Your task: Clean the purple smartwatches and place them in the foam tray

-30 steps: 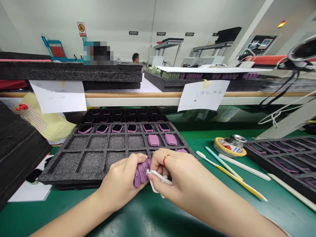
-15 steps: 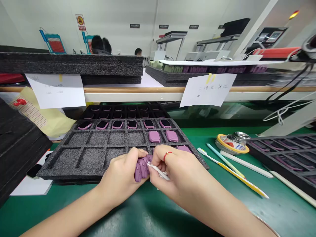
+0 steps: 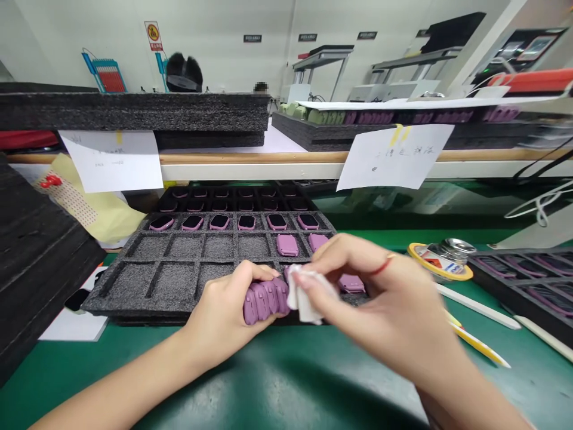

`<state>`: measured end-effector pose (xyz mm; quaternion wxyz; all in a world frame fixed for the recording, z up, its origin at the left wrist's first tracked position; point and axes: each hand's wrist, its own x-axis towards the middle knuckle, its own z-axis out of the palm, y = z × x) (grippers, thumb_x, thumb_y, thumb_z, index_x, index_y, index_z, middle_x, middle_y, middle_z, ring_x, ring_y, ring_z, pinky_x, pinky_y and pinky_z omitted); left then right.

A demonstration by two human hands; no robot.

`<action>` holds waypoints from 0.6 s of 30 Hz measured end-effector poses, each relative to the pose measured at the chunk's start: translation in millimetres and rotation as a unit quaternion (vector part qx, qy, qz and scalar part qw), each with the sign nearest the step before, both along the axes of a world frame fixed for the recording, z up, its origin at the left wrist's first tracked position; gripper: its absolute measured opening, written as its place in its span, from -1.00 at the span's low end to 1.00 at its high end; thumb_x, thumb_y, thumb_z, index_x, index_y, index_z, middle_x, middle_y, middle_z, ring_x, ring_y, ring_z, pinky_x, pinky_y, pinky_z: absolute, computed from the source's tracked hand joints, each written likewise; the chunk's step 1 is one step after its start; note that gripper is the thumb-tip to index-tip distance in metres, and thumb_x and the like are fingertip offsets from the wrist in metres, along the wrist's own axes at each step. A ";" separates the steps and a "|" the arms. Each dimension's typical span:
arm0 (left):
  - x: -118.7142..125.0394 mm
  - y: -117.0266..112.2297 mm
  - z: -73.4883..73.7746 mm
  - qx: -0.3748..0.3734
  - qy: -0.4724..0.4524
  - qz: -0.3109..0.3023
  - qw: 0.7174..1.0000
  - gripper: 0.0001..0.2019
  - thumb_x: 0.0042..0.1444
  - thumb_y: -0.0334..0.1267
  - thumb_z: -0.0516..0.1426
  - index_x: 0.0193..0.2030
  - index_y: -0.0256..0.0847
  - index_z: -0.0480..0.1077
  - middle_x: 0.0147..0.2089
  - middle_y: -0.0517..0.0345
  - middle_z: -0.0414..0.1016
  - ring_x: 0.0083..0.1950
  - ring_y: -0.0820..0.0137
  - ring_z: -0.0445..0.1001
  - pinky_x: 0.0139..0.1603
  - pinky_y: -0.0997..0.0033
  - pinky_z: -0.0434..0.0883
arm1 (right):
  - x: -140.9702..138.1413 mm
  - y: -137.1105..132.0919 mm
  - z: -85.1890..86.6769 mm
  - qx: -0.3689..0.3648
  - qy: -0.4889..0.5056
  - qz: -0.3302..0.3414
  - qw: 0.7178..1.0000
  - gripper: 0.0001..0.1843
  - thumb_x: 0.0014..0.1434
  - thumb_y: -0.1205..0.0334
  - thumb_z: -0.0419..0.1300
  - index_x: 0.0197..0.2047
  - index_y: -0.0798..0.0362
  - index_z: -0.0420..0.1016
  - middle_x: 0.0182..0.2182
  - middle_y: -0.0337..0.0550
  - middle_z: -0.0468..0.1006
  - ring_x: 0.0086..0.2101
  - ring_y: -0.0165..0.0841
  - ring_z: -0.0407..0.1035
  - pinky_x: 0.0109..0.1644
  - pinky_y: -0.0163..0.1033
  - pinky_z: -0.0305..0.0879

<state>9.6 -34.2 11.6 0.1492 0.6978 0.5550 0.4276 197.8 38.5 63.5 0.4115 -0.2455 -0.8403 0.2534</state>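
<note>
My left hand is closed round a row of several purple watch cases, pressed side by side just over the tray's front edge. Between the thumb and fingers of my right hand is a crumpled white cloth, beside the right end of the row; whether it touches the cases I cannot tell. Both hands are in front of a black foam tray. Purple watches with dark screens fill one row of its pockets, and a purple case lies in a nearer pocket. My right hand hides part of the tray.
A second foam tray of watches is at the right. Near it lie a round metal-topped container, a white stick and a partly covered yellow-and-white toothbrush. A shelf with hanging paper notes crosses behind.
My right hand has moved right, away from the middle of the purple cases, and more of the white cloth shows. My left hand still grips the row. The view has shifted slightly.
</note>
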 end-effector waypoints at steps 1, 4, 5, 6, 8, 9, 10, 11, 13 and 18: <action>-0.2 0.1 -0.1 0.000 -0.014 -0.009 1.000 -0.63 0.09 -0.36 0.32 -0.05 -0.02 0.28 0.05 0.22 0.64 0.07 0.35 0.63 0.08 0.37 0.55 | 5.1 3.2 4.0 -0.021 0.016 -0.013 1.000 -0.83 0.24 0.24 0.24 -0.41 -0.05 0.42 -0.50 -0.22 0.52 -0.49 -0.35 0.41 -0.49 -0.28 0.30; -0.8 -0.2 -0.8 -0.010 -0.047 -0.028 0.998 -0.60 0.07 -0.40 0.33 -0.05 -0.02 0.28 0.09 0.24 0.61 0.13 0.41 0.59 0.16 0.41 0.50 | 19.7 10.5 12.9 -0.024 0.002 -0.036 0.999 -0.84 0.24 0.15 0.27 -0.39 -0.11 0.46 -0.50 -0.22 0.53 -0.49 -0.30 0.41 -0.50 -0.24 0.30; -0.8 -0.5 -0.8 -0.017 -0.053 -0.031 0.998 -0.60 0.07 -0.42 0.33 -0.06 -0.02 0.28 0.09 0.25 0.61 0.13 0.42 0.59 0.17 0.42 0.49 | 23.2 11.9 14.9 -0.017 -0.018 -0.033 0.999 -0.85 0.24 0.16 0.27 -0.39 -0.12 0.47 -0.52 -0.24 0.53 -0.51 -0.31 0.39 -0.50 -0.24 0.30; -0.8 -0.9 -0.5 -0.021 -0.057 -0.034 0.998 -0.61 0.07 -0.43 0.33 -0.07 -0.02 0.28 0.09 0.26 0.61 0.12 0.43 0.59 0.17 0.43 0.49 | 25.6 12.9 16.5 -0.005 -0.035 -0.028 0.999 -0.85 0.24 0.18 0.26 -0.39 -0.13 0.47 -0.53 -0.27 0.52 -0.53 -0.33 0.38 -0.50 -0.25 0.30; -0.5 -1.6 0.5 -0.028 -0.063 -0.037 0.997 -0.61 0.07 -0.44 0.33 -0.08 -0.02 0.28 0.09 0.26 0.61 0.11 0.44 0.59 0.16 0.43 0.49 | 27.7 14.4 18.8 0.017 -0.056 -0.013 0.998 -0.85 0.22 0.24 0.25 -0.40 -0.13 0.46 -0.55 -0.32 0.51 -0.56 -0.37 0.37 -0.50 -0.28 0.30; -0.2 -1.8 1.1 -0.028 -0.066 -0.038 0.997 -0.61 0.07 -0.44 0.33 -0.08 -0.02 0.29 0.08 0.25 0.61 0.11 0.44 0.59 0.16 0.42 0.49 | 27.6 15.0 19.4 0.026 -0.063 -0.006 0.998 -0.85 0.21 0.26 0.25 -0.40 -0.12 0.44 -0.55 -0.34 0.51 -0.56 -0.39 0.37 -0.49 -0.30 0.30; 0.0 -1.9 1.7 -0.028 -0.068 -0.037 0.997 -0.61 0.07 -0.43 0.33 -0.07 -0.03 0.28 0.08 0.24 0.61 0.11 0.43 0.59 0.16 0.41 0.49 | 27.3 15.6 19.6 0.034 -0.070 0.000 0.997 -0.85 0.19 0.27 0.24 -0.41 -0.11 0.43 -0.55 -0.35 0.50 -0.56 -0.40 0.37 -0.49 -0.31 0.29; 0.2 -1.8 2.1 -0.027 -0.069 -0.036 0.997 -0.61 0.07 -0.43 0.33 -0.07 -0.03 0.28 0.08 0.23 0.61 0.11 0.41 0.59 0.15 0.40 0.50 | 27.1 16.1 19.1 0.039 -0.080 0.005 0.996 -0.85 0.19 0.28 0.24 -0.41 -0.10 0.41 -0.55 -0.36 0.50 -0.56 -0.41 0.37 -0.49 -0.32 0.28; 0.5 -1.3 2.3 -0.025 -0.064 -0.028 0.997 -0.61 0.07 -0.40 0.34 -0.07 -0.04 0.28 0.08 0.19 0.61 0.11 0.39 0.60 0.14 0.37 0.51 | 27.8 16.9 16.2 0.039 -0.122 0.019 0.992 -0.84 0.19 0.29 0.24 -0.42 -0.08 0.39 -0.57 -0.36 0.48 -0.56 -0.42 0.36 -0.49 -0.33 0.26; 0.0 -0.7 -0.4 -0.011 -0.034 -0.005 0.999 -0.60 0.08 -0.31 0.37 -0.06 -0.04 0.28 0.07 0.16 0.62 0.08 0.36 0.62 0.11 0.35 0.54 | 40.3 18.2 5.6 0.050 -0.288 0.056 0.955 -0.84 0.17 0.33 0.26 -0.42 -0.06 0.43 -0.54 -0.34 0.51 -0.57 -0.39 0.34 -0.54 -0.30 0.17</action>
